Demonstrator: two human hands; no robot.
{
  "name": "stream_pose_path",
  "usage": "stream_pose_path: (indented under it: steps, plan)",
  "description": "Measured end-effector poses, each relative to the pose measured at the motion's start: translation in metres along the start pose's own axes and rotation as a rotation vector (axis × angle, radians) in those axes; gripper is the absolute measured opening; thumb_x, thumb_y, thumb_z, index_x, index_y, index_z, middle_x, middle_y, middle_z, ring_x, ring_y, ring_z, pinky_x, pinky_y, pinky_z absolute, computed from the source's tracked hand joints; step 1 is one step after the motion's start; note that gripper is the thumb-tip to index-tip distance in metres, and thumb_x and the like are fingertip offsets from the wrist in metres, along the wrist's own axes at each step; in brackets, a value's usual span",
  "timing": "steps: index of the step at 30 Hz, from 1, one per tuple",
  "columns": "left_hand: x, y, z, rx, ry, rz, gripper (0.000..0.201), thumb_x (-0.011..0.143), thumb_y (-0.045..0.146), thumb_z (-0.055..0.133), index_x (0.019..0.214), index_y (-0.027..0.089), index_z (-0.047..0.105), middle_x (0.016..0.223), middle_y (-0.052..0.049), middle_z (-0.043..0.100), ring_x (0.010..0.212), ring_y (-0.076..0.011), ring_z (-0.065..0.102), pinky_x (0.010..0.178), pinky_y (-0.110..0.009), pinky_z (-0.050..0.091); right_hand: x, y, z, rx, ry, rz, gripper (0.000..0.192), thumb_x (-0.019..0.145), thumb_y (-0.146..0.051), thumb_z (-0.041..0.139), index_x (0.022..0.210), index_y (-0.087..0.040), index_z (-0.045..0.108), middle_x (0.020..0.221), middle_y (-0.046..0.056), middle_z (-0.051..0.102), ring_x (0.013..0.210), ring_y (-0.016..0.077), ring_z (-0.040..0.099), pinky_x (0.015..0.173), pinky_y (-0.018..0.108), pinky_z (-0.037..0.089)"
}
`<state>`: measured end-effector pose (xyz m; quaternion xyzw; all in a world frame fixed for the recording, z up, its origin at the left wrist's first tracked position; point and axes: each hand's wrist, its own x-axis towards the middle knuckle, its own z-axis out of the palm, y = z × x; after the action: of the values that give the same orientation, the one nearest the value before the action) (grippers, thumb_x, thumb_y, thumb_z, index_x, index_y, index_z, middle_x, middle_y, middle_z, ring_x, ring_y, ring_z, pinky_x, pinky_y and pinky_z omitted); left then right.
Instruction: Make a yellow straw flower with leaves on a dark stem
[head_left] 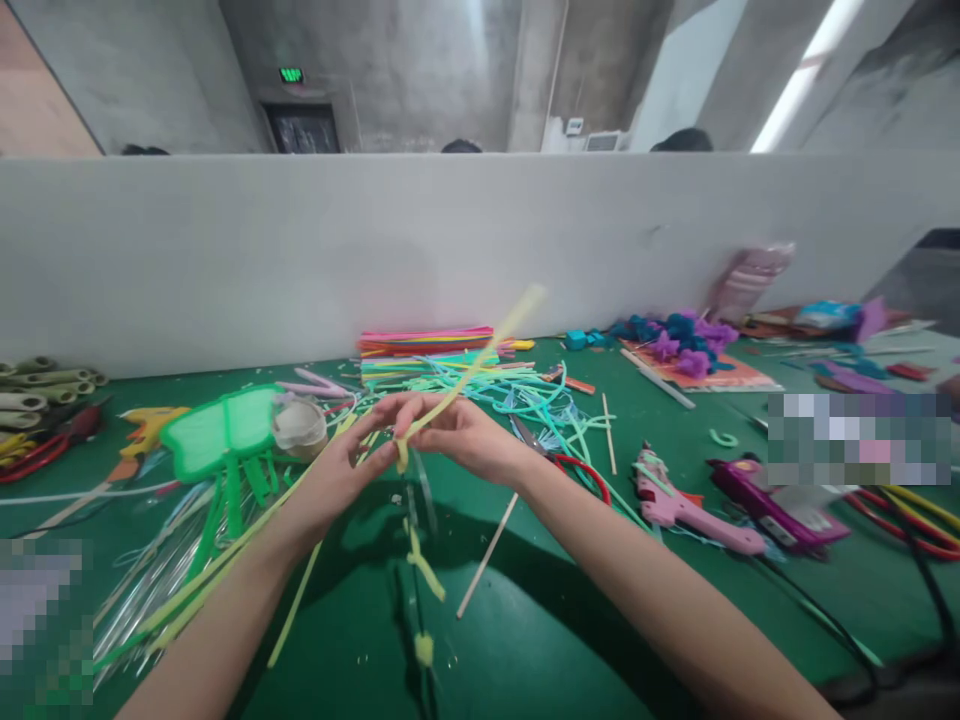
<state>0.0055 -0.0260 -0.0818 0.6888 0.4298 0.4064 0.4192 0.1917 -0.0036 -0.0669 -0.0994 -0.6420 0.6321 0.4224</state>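
Yellow strip [480, 360] pinched over green table [570, 640], long end slanting up and away | left hand [341, 480] fingertips nip its lower end, bracing it | right hand [457, 432] fingers press together on it | pink glue gun [679, 505] lies nearby, clear of both arms

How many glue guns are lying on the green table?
2 are clear: a pink glue gun right of the person's right forearm, and a purple glue gun just right of it. A yellow-orange tool at far left may be a third; clutter hides much.
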Motion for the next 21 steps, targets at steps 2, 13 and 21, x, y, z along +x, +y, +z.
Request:
stream_pose_path:
  steps: [2,13,21]
  plan:
    - [0.004,0.002,-0.004,0.090,-0.036,0.044,0.049,0.080,0.053,0.062,0.120,0.024,0.063,0.129,-0.007,0.061,0.123,-0.0334,0.050,0.100,-0.043,0.041,-0.002,0.004,0.000,-0.035,0.085,0.012,0.021,0.076,-0.033,0.074,0.092,-0.022,0.067,0.121,0.004,0.056,0.101,0.0159,0.058,0.085,0.028,0.049]
    - [0.013,0.008,0.008,0.008,-0.122,0.202,0.028,0.088,0.038,0.059,0.112,0.025,0.058,0.122,-0.007,0.062,0.114,-0.0259,0.057,0.096,-0.038,0.044,-0.024,0.025,0.005,-0.085,0.447,0.109,0.052,0.076,-0.043,0.072,0.122,-0.028,0.054,0.127,0.006,0.056,0.117,0.0199,0.052,0.097,0.036,0.045]
    - [0.013,0.047,0.001,0.322,-0.090,0.225,0.023,0.090,0.042,0.052,0.087,0.022,0.065,0.087,-0.001,0.066,0.084,-0.0200,0.061,0.080,-0.031,0.045,-0.037,-0.008,-0.021,-0.233,0.285,0.308,0.044,0.076,-0.042,0.072,0.113,-0.020,0.061,0.113,0.008,0.064,0.102,0.0186,0.062,0.084,0.032,0.050]
